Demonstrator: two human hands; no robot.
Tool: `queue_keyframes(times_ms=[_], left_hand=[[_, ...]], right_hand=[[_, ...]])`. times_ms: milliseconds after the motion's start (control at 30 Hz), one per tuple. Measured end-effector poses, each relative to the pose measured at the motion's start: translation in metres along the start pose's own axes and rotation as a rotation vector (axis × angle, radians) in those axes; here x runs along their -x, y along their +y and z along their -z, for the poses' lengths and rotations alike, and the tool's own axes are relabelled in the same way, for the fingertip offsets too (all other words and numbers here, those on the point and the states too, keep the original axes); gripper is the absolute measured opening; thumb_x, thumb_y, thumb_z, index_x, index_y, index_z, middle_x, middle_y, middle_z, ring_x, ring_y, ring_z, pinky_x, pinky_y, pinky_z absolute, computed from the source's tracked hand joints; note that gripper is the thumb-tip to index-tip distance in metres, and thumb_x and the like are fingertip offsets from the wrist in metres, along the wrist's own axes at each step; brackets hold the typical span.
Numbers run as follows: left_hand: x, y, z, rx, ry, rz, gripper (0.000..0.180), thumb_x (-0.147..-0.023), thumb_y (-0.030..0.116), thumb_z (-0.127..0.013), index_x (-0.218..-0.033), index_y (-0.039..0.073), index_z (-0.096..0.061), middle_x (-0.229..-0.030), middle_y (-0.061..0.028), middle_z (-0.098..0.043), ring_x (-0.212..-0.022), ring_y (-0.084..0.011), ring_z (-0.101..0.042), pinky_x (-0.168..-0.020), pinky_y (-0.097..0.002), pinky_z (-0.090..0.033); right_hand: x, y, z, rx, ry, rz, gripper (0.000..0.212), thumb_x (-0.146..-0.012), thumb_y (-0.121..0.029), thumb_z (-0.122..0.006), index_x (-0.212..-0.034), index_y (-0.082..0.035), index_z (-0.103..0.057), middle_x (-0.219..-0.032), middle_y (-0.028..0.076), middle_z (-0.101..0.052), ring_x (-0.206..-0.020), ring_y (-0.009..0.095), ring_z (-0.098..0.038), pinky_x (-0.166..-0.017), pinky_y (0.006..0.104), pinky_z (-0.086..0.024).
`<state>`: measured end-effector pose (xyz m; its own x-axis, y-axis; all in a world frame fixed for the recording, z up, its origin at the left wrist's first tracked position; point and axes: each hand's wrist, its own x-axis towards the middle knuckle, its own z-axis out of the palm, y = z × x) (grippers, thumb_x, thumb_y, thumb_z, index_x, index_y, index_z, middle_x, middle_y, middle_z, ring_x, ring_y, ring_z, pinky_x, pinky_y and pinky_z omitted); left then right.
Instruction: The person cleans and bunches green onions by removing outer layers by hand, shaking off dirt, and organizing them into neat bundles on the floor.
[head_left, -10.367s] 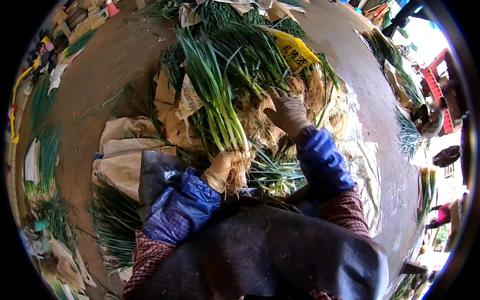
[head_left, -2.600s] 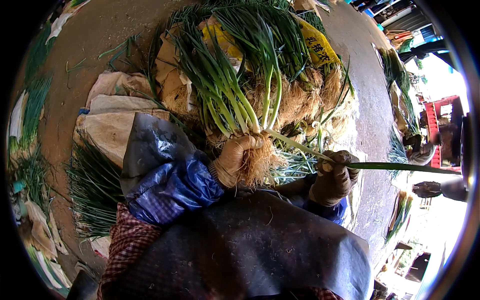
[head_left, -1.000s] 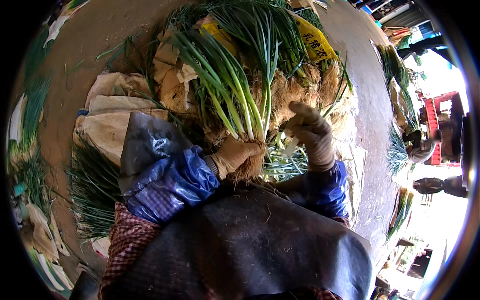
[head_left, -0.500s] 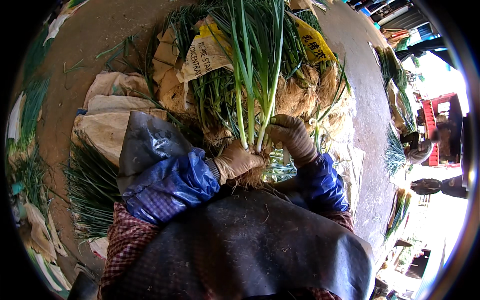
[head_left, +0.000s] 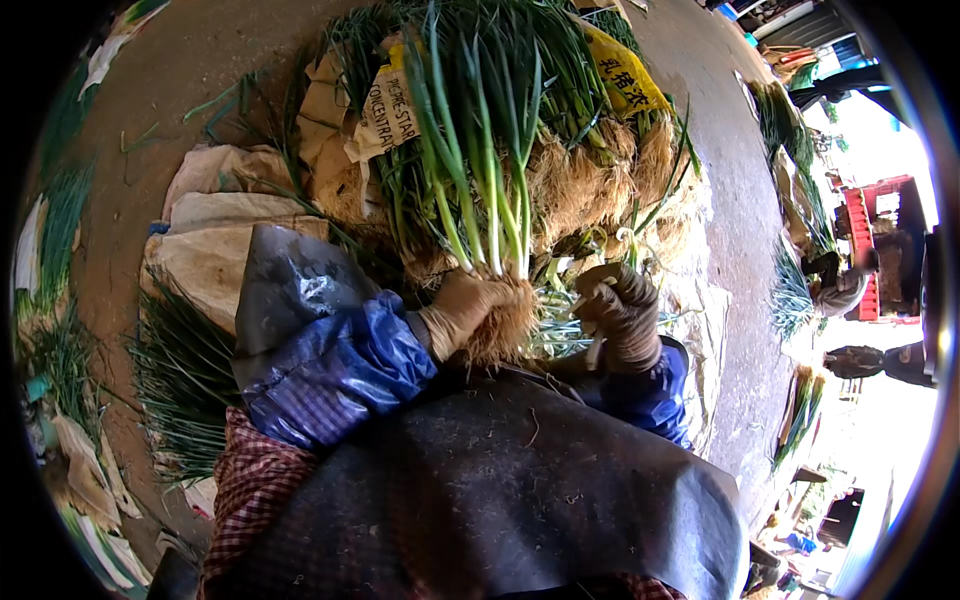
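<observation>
My left hand [head_left: 465, 308], in a tan glove, is closed round the lower stems of several scallions [head_left: 492, 220]. Their white ends and brown roots show at the hand, and the long green leaves stretch away from me. To the right and apart from that bunch is my gloved right hand [head_left: 622, 312], its fingers curled in. A thin pale strip [head_left: 595, 352], which looks like peeled scallion leaf, pokes out below it. Beyond both hands lies a big heap of scallions [head_left: 590, 190] with matted, straw-coloured roots.
Printed sacks, one white [head_left: 388, 115] and one yellow [head_left: 622, 75], lie among the heap. More scallions [head_left: 185, 375] rest at the left, beside a folded beige sack [head_left: 215, 265]. A dark apron [head_left: 480, 490] covers my lap. People and a red crate [head_left: 862, 250] are at the far right.
My right hand has come off the scallion stems and moved right and towards me, with a pale strip at it. The bunch in my left hand has tipped to the left.
</observation>
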<state>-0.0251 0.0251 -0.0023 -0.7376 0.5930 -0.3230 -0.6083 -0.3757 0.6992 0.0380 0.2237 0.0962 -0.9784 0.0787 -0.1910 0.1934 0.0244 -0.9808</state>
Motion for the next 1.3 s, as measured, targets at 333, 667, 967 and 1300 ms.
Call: queue_keyframes(times_ms=[333,667,967,1300], left_hand=[[0.006,0.003,-0.009,0.152,-0.12,0.198,0.022,-0.076,0.0,-0.063,-0.098,-0.003,-0.06,-0.083,-0.0129,-0.064,-0.068,-0.0216,-0.065,-0.061,-0.034,-0.058],[0.018,0.009,-0.012,0.435,0.044,0.065,0.02,-0.081,0.015,-0.07,-0.096,0.003,-0.063,-0.085,-0.0059,-0.066,-0.07,-0.0183,-0.063,-0.066,-0.0313,-0.056],[0.0,0.014,0.004,0.462,0.073,0.101,0.016,-0.084,0.009,-0.067,-0.098,0.004,-0.062,-0.082,-0.005,-0.065,-0.071,-0.0183,-0.064,-0.065,-0.0318,-0.056],[-0.009,0.0,0.016,0.307,0.161,0.058,0.012,-0.082,0.011,-0.066,-0.09,0.002,-0.065,-0.084,-0.0064,-0.067,-0.076,-0.0181,-0.064,-0.069,-0.0294,-0.054]], right_hand=[[-0.062,0.104,0.015,-0.115,-0.219,-0.131,0.043,-0.096,-0.027,-0.057,-0.129,0.001,-0.053,-0.113,0.01,-0.063,-0.098,0.015,-0.059,-0.083,0.0254,-0.048],[-0.08,0.053,-0.038,0.279,-0.034,-0.029,0.026,-0.092,-0.025,-0.06,-0.09,0.0,-0.068,-0.072,0.008,-0.066,-0.059,0.013,-0.059,-0.053,0.0299,-0.048],[-0.1,0.043,-0.052,0.695,-0.069,0.133,0.03,-0.091,-0.027,-0.055,-0.096,0.0,-0.068,-0.072,0.02,-0.064,-0.066,0.03,-0.063,-0.062,0.0395,-0.048],[-0.121,0.059,-0.053,1.204,-0.175,0.345,0.038,-0.089,-0.032,-0.052,-0.07,-0.002,-0.065,-0.057,0.018,-0.054,-0.053,0.035,-0.055,-0.056,0.0449,-0.046]])
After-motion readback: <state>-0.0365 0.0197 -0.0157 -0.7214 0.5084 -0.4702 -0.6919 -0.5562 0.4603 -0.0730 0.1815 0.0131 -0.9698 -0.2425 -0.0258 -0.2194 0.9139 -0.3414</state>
